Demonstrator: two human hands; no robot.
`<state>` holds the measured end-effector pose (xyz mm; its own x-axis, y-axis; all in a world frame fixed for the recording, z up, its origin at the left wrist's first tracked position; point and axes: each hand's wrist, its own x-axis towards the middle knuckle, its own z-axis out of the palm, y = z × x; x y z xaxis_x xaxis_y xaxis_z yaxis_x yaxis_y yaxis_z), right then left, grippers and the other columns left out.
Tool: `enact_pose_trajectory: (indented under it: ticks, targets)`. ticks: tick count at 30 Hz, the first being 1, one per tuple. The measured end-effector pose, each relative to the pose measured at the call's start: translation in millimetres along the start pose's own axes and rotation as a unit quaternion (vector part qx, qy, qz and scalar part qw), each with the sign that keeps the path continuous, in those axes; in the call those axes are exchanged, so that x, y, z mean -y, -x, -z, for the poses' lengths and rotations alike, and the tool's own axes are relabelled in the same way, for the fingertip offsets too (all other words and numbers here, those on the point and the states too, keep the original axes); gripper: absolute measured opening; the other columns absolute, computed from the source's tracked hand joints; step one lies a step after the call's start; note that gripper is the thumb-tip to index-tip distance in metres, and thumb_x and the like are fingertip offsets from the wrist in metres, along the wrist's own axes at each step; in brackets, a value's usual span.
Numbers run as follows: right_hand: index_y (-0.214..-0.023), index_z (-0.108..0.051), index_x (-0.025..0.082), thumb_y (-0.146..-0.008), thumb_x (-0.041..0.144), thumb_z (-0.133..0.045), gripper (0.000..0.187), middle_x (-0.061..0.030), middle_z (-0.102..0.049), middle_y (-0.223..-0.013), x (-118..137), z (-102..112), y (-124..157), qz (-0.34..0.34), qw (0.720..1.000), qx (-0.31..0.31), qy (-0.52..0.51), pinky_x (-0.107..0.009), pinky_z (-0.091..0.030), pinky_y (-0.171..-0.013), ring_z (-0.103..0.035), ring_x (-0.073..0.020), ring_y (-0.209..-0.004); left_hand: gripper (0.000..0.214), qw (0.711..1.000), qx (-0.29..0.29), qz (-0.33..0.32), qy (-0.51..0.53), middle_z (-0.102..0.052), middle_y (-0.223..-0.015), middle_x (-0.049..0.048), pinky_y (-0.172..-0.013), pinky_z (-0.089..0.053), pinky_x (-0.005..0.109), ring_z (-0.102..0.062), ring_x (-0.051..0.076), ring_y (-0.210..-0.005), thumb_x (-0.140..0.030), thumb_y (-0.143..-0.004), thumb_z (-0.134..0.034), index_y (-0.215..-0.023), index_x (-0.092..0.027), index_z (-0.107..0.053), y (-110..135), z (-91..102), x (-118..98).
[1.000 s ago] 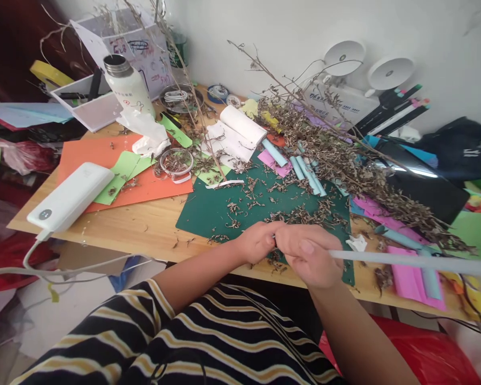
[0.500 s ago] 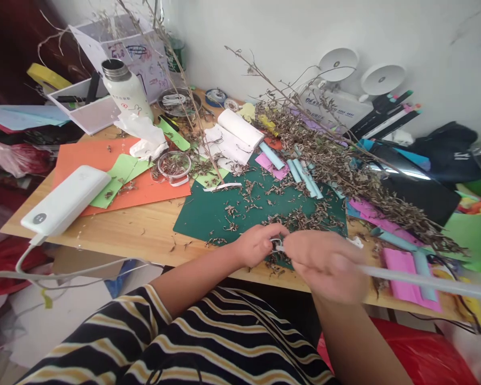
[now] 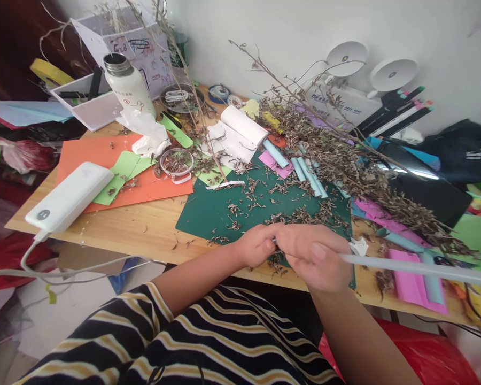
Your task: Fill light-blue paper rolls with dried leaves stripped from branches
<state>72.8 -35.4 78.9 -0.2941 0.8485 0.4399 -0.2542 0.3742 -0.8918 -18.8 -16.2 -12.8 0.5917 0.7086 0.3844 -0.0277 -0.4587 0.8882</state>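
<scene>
My right hand (image 3: 318, 256) is wrapped round a long, pale, thin rod (image 3: 409, 267) that runs off past the right edge. Against its knuckles sits my left hand (image 3: 258, 245), fingers closed in a pinch where the rod's near end would be. What the left fingers hold is hidden, apart from a small pale bit between the hands. Both hands are over the front edge of a dark green mat (image 3: 208, 211). Crumbled dry leaves (image 3: 300, 215) lie scattered on the mat just beyond them.
A bundle of dried leafy stems (image 3: 344, 155) stretches across the right side. Blue paper rolls (image 3: 308, 174) and a white paper roll (image 3: 244, 125) lie behind the mat. At left are a white power bank (image 3: 70, 198), orange paper (image 3: 144, 187) and an uncapped bottle (image 3: 130, 88).
My right hand has moved slightly left, up against my left hand, covering the pale loop seen between them before. The rod shifted with it. The view has tilted a little.
</scene>
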Motion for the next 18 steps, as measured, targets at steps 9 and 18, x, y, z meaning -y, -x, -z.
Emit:
enact_pose_trajectory:
  ticks: [9,18]
  targets:
    - [-0.05,-0.032,0.018,-0.078,0.019,-0.037,0.028,0.0036,-0.026,-0.047,5.0,-2.2,2.7,-0.02,1.0,-0.008,-0.012,-0.026,-0.025,-0.045,-0.027,-0.0078,-0.043,0.048,1.0,0.012,0.007,0.019,-0.06,-0.088,0.0082,-0.073,-0.046,0.026,-0.058,0.018,-0.082,-0.05,-0.082,-0.021,-0.091,-0.012,-0.05,2.0,2.2,-1.1]
    - [-0.047,-0.042,0.018,-0.079,0.019,-0.036,0.032,0.0024,-0.039,-0.041,5.7,-3.7,2.3,-0.009,1.0,0.006,0.02,-0.026,-0.033,-0.046,-0.039,-0.0099,-0.043,0.053,0.988,0.109,0.103,0.024,-0.06,-0.103,0.0076,-0.085,-0.043,0.031,-0.055,0.025,-0.097,-0.04,-0.058,-0.067,-0.101,-0.013,-0.05,-2.8,7.1,0.0]
